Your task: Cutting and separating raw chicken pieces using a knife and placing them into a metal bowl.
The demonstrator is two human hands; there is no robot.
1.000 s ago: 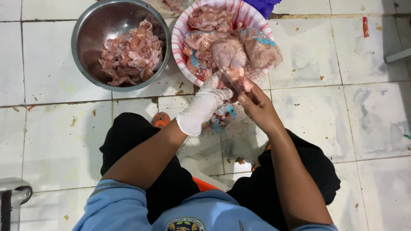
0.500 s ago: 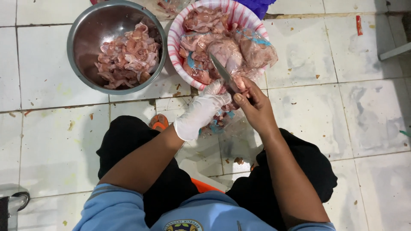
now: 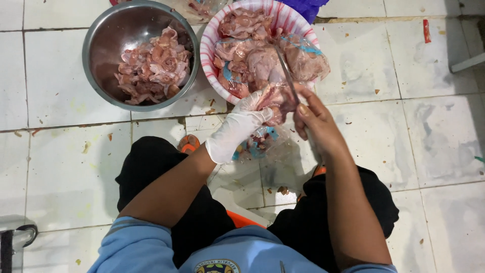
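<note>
Steel bowl (image 3: 103,60): cut meat, floor's top left.
Left hand (image 3: 237,129): gloved grip clenched on meat piece (image 3: 275,101), before the striped bowl (image 3: 209,55).
Right hand (image 3: 316,121): grasps knife (image 3: 285,71); edge probably on meat. Slice away from fingers.

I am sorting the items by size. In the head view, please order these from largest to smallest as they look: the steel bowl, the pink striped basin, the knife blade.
1. and 2. Steel bowl and pink striped basin: they look alike in width, and the basin is cut off by the frame's top edge, so I do not rank them.
3. Knife blade: clearly smallest.
</note>
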